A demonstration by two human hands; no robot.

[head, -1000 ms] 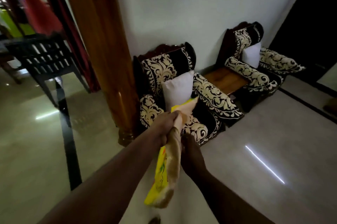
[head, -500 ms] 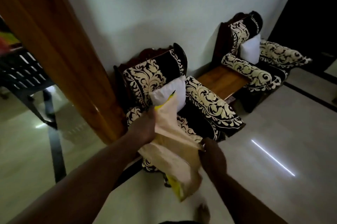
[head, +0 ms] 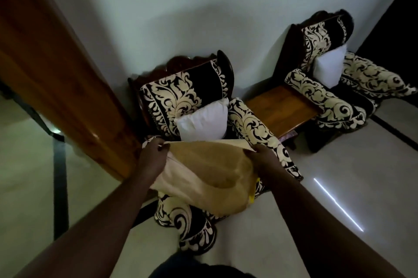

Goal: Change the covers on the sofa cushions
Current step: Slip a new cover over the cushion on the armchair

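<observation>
Two hands hold a beige fabric cushion cover [head: 210, 171] open in front of a black-and-cream patterned armchair [head: 187, 96].

The left hand [head: 151, 157] grips the cover's upper edge at 9 o'clock with its fingers curled on the cloth; the right hand [head: 264, 160] pinches the same edge at 3 o'clock. A bare white square cushion [head: 203, 122] leans on the armchair seat at 12 o'clock, just beyond the cover. A second white cushion [head: 330, 66] sits in the far armchair [head: 321, 35], at 2 o'clock.

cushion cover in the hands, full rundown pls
The cushion cover is soft tan cloth, with a bit of yellow showing at its lower right edge. It hangs slack and crumpled over the near armchair seat, its top edge stretched between the left hand and the right hand, which grip its corners. The white cushion sits just behind it.
</observation>
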